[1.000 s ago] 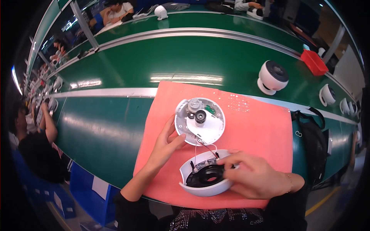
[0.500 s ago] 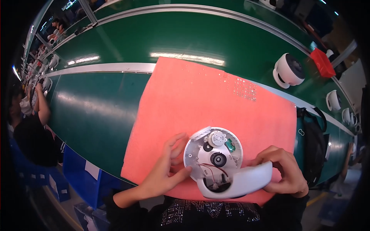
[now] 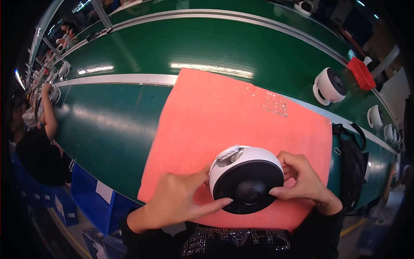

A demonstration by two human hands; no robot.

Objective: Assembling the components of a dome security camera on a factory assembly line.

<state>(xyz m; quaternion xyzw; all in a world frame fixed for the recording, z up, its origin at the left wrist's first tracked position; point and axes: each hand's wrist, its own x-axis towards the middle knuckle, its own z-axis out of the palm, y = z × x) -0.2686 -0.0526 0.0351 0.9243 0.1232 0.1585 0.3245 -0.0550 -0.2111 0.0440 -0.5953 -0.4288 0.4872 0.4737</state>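
Both the left hand (image 3: 179,196) and right hand (image 3: 302,177) grasp a white round housing (image 3: 261,154) between their fingers over a pink mat (image 3: 207,116), thumbs at its black front (image 3: 246,177). It appears mostly closed; exposed inner parts (image 3: 235,157) just beyond the left fingertips suggest closing is unfinished.

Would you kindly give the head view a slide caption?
Left hand and right hand hold a black-faced white device over a pink mat.
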